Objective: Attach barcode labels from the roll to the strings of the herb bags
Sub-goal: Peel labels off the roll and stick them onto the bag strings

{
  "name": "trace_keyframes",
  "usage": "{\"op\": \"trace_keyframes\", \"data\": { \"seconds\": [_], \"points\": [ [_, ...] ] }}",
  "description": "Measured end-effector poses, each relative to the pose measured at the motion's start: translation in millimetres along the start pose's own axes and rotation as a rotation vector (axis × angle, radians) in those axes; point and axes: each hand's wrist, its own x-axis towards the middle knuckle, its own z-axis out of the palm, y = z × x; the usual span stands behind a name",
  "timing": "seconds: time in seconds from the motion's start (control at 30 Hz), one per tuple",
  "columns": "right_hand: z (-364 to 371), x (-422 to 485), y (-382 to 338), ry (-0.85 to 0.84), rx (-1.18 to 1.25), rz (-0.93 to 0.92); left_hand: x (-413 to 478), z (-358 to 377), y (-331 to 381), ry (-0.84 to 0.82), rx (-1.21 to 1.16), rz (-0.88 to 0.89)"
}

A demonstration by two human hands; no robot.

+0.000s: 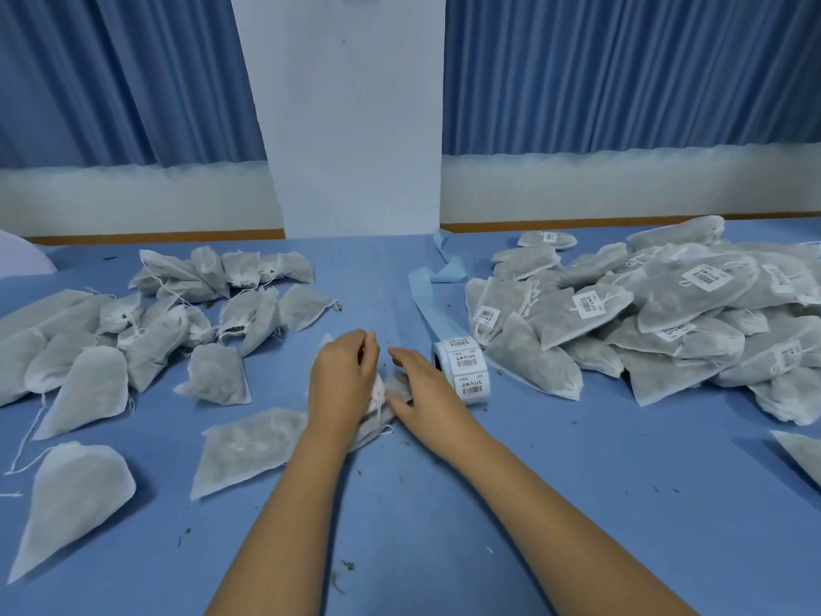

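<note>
Left hand (342,375) and right hand (428,393) hide most of one herb bag (375,422); print on the roll (464,369) is unreadable.

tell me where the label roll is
In the head view the label roll stands right of centre, beside the right hand and just left of the labelled bag pile.

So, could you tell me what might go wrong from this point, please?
The label roll stands on edge right beside the right hand; a nudge could send it rolling. Loose herb crumbs lie on the table and might stick to a label's adhesive. Some unlabelled bags look loosely closed and could spill more.
</note>
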Motion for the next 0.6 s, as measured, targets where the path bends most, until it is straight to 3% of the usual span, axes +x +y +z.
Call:
{"op": "trace_keyframes", "data": {
  "seconds": [0.17, 0.23, 0.33, 0.4, 0.5, 0.6],
  "points": [
    [0.3, 1.2, -6.0, 0.036, 0.354, 0.026, -6.9, -11.7, 19.3, 0.155, -0.155, 0.174],
    [-1.8, 0.4, -8.7, 0.033, 0.425, 0.025, -4.5, -12.3, 23.0, 0.173, -0.159, 0.149],
    [-4.4, -4.1, -14.1, -0.040, 0.717, 0.084, -1.1, -15.5, 24.4, 0.256, -0.135, 0.098],
    [-4.9, -4.9, -16.2, -0.075, 0.718, 0.116, -1.5, -18.3, 26.5, 0.301, -0.119, 0.109],
    [-7.3, -5.2, -17.2, -0.040, 0.622, 0.133, -0.8, -23.3, 28.3, 0.227, -0.018, 0.172],
    [-18.9, -6.6, -17.9, 0.093, 0.616, 0.109, -1.1, -26.4, 25.7, -0.003, 0.059, 0.356]
  ]
}}
